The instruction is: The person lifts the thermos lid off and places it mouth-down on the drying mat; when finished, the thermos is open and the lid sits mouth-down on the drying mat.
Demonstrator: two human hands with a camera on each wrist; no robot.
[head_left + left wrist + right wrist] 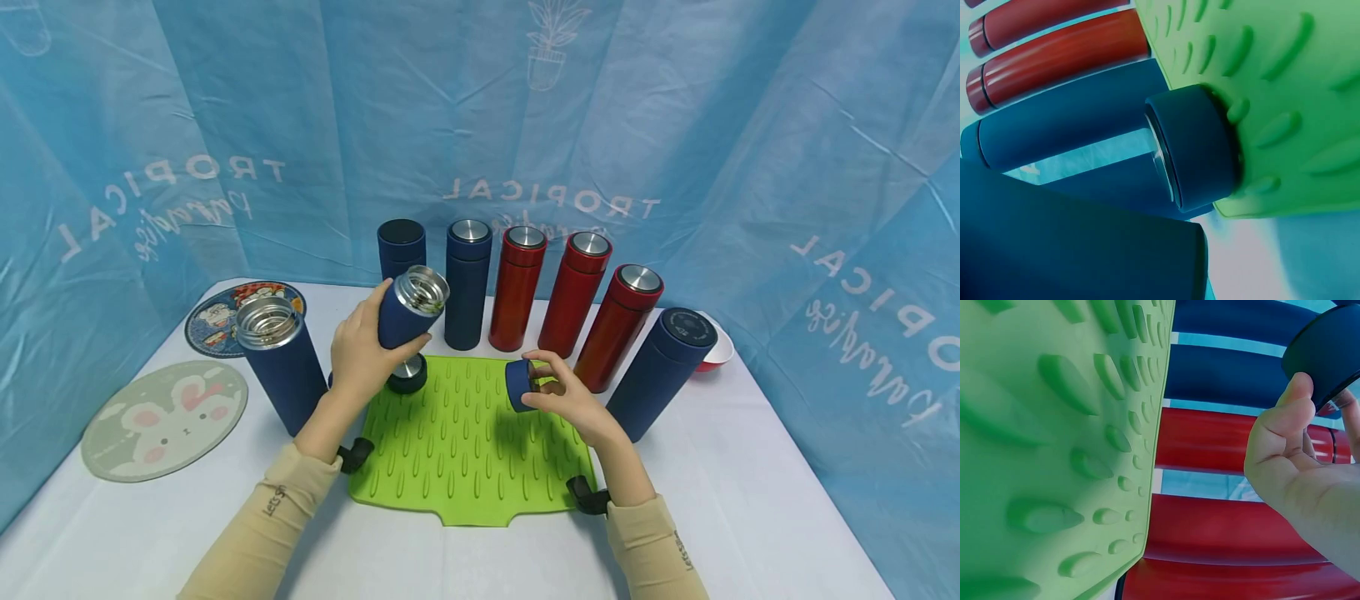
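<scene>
My left hand (362, 344) grips a lidless dark blue thermos (401, 321), its steel mouth tilted to the right; something greenish shows inside. In the left wrist view that thermos (1085, 250) fills the lower left corner. With fingertips and thumb my right hand (573, 398) pinches a blue thermos lid (517, 385) above the green mat (465, 450). The right wrist view shows the same lid (1329, 353) in the fingers. Another dark blue lid with a silver top (407, 377) sits on the mat's far left corner, near my left hand.
An uncapped blue thermos (281, 358) stands left of my left arm. Capped blue thermoses (467, 292) and red thermoses (517, 292) form a curved row behind, ending with a blue one (660, 371) at right. Round placemats (168, 421) lie left; a red-and-white bowl (720, 348) sits right.
</scene>
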